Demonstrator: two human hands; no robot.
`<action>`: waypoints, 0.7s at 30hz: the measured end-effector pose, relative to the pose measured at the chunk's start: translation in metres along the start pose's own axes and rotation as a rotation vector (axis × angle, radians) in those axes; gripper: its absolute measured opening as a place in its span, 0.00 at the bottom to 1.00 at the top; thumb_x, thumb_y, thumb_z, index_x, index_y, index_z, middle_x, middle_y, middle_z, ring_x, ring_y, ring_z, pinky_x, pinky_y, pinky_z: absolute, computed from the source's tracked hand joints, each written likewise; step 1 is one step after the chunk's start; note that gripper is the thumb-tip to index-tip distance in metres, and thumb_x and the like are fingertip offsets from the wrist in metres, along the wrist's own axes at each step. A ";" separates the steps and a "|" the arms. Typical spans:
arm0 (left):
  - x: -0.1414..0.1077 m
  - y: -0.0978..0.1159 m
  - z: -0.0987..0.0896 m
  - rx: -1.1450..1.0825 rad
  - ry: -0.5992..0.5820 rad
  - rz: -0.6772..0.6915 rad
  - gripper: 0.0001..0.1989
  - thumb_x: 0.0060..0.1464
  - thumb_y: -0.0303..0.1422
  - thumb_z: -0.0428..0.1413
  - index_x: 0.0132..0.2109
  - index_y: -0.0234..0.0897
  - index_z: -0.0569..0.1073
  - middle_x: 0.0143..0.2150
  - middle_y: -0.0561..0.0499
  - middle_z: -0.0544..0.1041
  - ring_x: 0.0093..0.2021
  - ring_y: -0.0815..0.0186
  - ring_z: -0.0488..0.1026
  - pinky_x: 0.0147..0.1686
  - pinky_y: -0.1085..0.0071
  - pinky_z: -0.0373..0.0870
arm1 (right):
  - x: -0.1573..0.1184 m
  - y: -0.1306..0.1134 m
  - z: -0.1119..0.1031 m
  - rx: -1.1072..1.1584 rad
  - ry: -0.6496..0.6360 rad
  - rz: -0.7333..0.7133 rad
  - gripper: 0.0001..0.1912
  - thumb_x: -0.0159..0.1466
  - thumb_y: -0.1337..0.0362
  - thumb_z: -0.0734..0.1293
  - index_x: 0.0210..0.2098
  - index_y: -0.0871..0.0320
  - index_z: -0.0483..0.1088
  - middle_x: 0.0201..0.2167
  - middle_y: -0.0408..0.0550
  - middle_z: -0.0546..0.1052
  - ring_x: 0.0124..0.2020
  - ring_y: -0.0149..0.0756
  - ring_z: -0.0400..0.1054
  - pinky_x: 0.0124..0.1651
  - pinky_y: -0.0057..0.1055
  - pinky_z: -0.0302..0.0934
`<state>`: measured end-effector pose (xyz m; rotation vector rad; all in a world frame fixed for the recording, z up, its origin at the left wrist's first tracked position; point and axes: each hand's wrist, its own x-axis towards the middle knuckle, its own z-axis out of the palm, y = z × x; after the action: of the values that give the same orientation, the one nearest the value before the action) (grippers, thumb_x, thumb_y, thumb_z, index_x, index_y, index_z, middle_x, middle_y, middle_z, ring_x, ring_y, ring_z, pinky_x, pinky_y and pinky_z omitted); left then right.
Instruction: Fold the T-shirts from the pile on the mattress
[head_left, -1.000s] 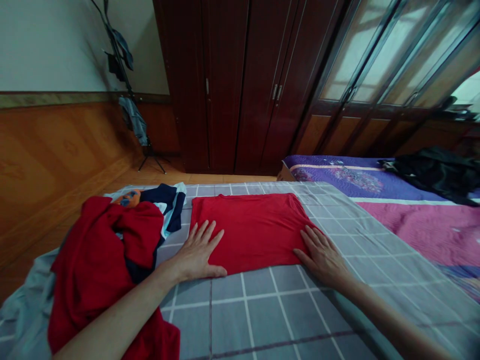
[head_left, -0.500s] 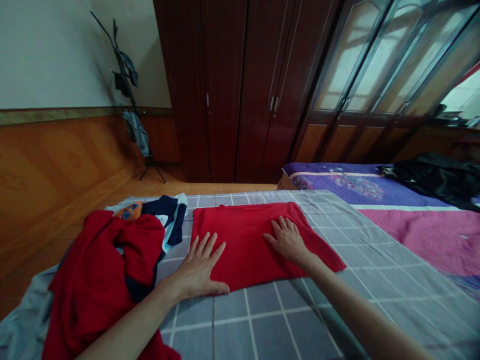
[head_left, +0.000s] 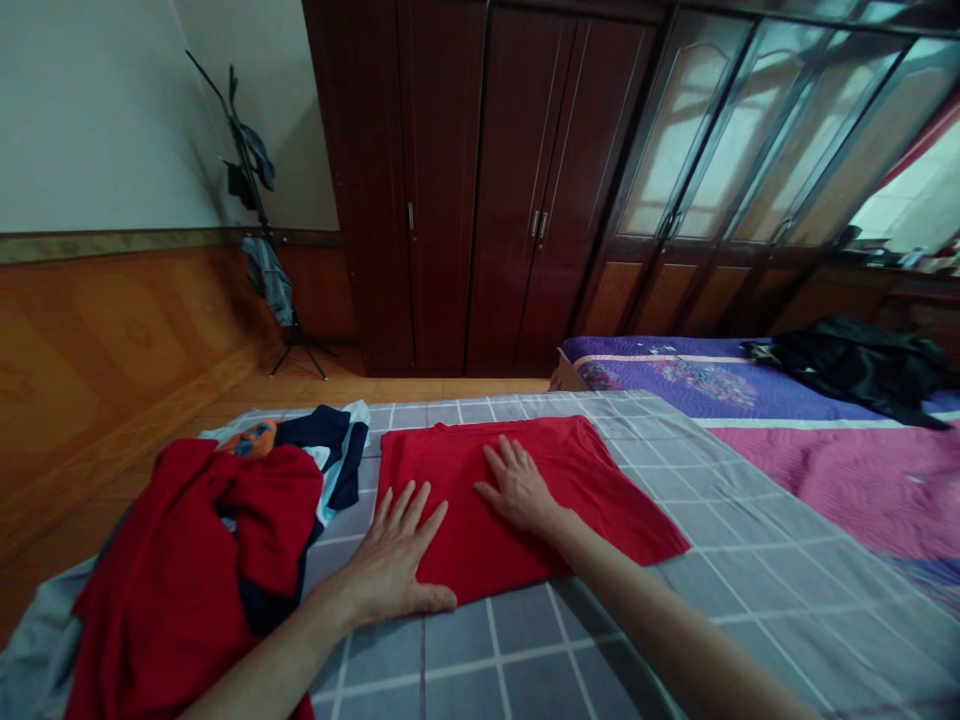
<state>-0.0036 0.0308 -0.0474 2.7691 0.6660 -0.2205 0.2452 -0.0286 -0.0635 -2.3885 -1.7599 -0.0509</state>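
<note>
A red shirt (head_left: pixel 577 480) lies folded and fairly flat on the grey checked bedsheet (head_left: pixel 540 645), its right side flaring to a pointed corner. My left hand (head_left: pixel 401 550) rests on its near left edge, fingers spread and thumb out to the side. On the middle of the cloth, my right hand (head_left: pixel 519 487) lies flat with its fingers apart. Neither hand grasps anything. Left of the shirt, close to my left forearm, is a loose heap of clothes with a red garment (head_left: pixel 187 560) on top and a navy piece (head_left: pixel 319 425) behind.
Beyond the bed's far edge stands a dark red wardrobe (head_left: pixel 442 190). A coat rack (head_left: pixel 259 200) with hanging items is in the left corner. At right, a second bed with a purple and pink cover (head_left: pixel 795 470) holds a black garment (head_left: pixel 855 365).
My right hand has slid left across the red shirt, toward its middle. My left hand stays at the left edge. The view has tilted up slightly.
</note>
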 end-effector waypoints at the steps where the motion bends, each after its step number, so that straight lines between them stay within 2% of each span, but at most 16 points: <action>1: 0.000 0.001 -0.001 -0.001 -0.003 0.000 0.52 0.44 0.66 0.45 0.68 0.40 0.43 0.69 0.41 0.33 0.68 0.46 0.28 0.63 0.44 0.32 | -0.001 -0.004 0.002 0.004 -0.009 -0.027 0.34 0.63 0.45 0.58 0.63 0.56 0.55 0.66 0.57 0.53 0.65 0.53 0.45 0.62 0.49 0.42; 2: 0.000 0.001 -0.001 -0.001 -0.006 -0.001 0.52 0.44 0.66 0.46 0.68 0.40 0.43 0.69 0.41 0.34 0.68 0.46 0.28 0.63 0.44 0.32 | -0.001 -0.009 0.004 0.005 -0.011 -0.027 0.34 0.64 0.44 0.57 0.63 0.57 0.55 0.65 0.58 0.53 0.65 0.54 0.45 0.61 0.50 0.42; 5: -0.001 0.003 -0.003 -0.004 -0.009 -0.004 0.52 0.44 0.66 0.45 0.68 0.40 0.43 0.69 0.41 0.33 0.68 0.47 0.27 0.63 0.45 0.32 | 0.002 -0.017 0.006 -0.002 0.005 0.031 0.36 0.67 0.48 0.52 0.64 0.69 0.51 0.64 0.71 0.50 0.64 0.60 0.46 0.59 0.56 0.43; 6: -0.001 0.003 -0.004 -0.005 -0.010 -0.005 0.52 0.44 0.66 0.45 0.68 0.40 0.43 0.69 0.41 0.33 0.68 0.47 0.27 0.63 0.45 0.33 | 0.004 -0.018 0.005 0.000 0.001 0.016 0.36 0.66 0.48 0.53 0.64 0.67 0.51 0.65 0.69 0.50 0.64 0.58 0.46 0.59 0.54 0.43; 9: -0.001 0.002 -0.003 0.000 -0.009 -0.010 0.52 0.45 0.65 0.46 0.68 0.40 0.43 0.69 0.40 0.32 0.68 0.47 0.28 0.63 0.45 0.33 | 0.011 -0.014 0.002 0.000 -0.014 -0.055 0.33 0.64 0.47 0.58 0.64 0.55 0.54 0.66 0.54 0.53 0.65 0.48 0.46 0.62 0.44 0.43; 10: 0.000 0.002 -0.002 0.002 -0.006 -0.012 0.52 0.45 0.65 0.47 0.68 0.40 0.43 0.69 0.41 0.32 0.68 0.46 0.28 0.63 0.45 0.33 | 0.013 -0.012 0.000 -0.007 -0.001 -0.029 0.31 0.65 0.49 0.56 0.63 0.56 0.54 0.65 0.55 0.54 0.65 0.49 0.45 0.62 0.46 0.42; 12: 0.001 0.000 0.001 0.004 0.003 -0.007 0.52 0.45 0.65 0.47 0.68 0.42 0.42 0.69 0.42 0.33 0.67 0.47 0.27 0.63 0.45 0.32 | 0.015 -0.011 -0.003 -0.030 0.049 0.084 0.30 0.67 0.56 0.53 0.63 0.67 0.53 0.64 0.67 0.53 0.64 0.58 0.45 0.60 0.56 0.40; 14: 0.001 -0.002 0.002 0.002 0.008 0.004 0.51 0.45 0.65 0.46 0.68 0.42 0.41 0.70 0.42 0.32 0.67 0.47 0.26 0.63 0.45 0.32 | 0.011 -0.016 -0.004 -0.046 0.090 0.142 0.30 0.66 0.62 0.53 0.63 0.75 0.51 0.63 0.74 0.51 0.64 0.63 0.44 0.58 0.59 0.41; 16: 0.001 -0.002 0.002 0.000 0.001 0.002 0.52 0.44 0.66 0.46 0.68 0.41 0.42 0.69 0.41 0.32 0.67 0.47 0.26 0.63 0.45 0.32 | 0.001 -0.028 -0.002 -0.045 0.093 0.075 0.28 0.64 0.64 0.56 0.62 0.68 0.54 0.63 0.67 0.54 0.63 0.57 0.48 0.58 0.50 0.46; 18: 0.000 0.000 0.000 -0.005 -0.014 -0.006 0.53 0.44 0.66 0.46 0.68 0.40 0.42 0.69 0.40 0.32 0.67 0.47 0.26 0.63 0.46 0.32 | -0.009 -0.039 0.001 -0.038 0.082 -0.019 0.23 0.64 0.62 0.57 0.58 0.58 0.61 0.60 0.57 0.62 0.59 0.49 0.55 0.57 0.41 0.50; 19: -0.001 0.001 -0.002 -0.009 -0.020 -0.008 0.53 0.44 0.66 0.45 0.68 0.39 0.42 0.69 0.40 0.32 0.67 0.47 0.26 0.63 0.46 0.32 | -0.012 -0.042 0.001 -0.036 0.081 -0.039 0.19 0.64 0.61 0.57 0.54 0.56 0.65 0.56 0.56 0.66 0.56 0.47 0.58 0.55 0.40 0.52; 21: -0.002 0.004 -0.005 -0.014 -0.028 -0.010 0.52 0.45 0.66 0.45 0.68 0.39 0.42 0.69 0.40 0.32 0.67 0.47 0.26 0.63 0.46 0.32 | -0.014 -0.040 0.001 -0.041 0.096 -0.006 0.18 0.66 0.59 0.54 0.47 0.59 0.69 0.49 0.60 0.70 0.51 0.50 0.61 0.52 0.44 0.54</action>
<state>-0.0033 0.0282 -0.0411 2.7447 0.6725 -0.2548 0.2030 -0.0299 -0.0610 -2.3673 -1.7389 -0.2010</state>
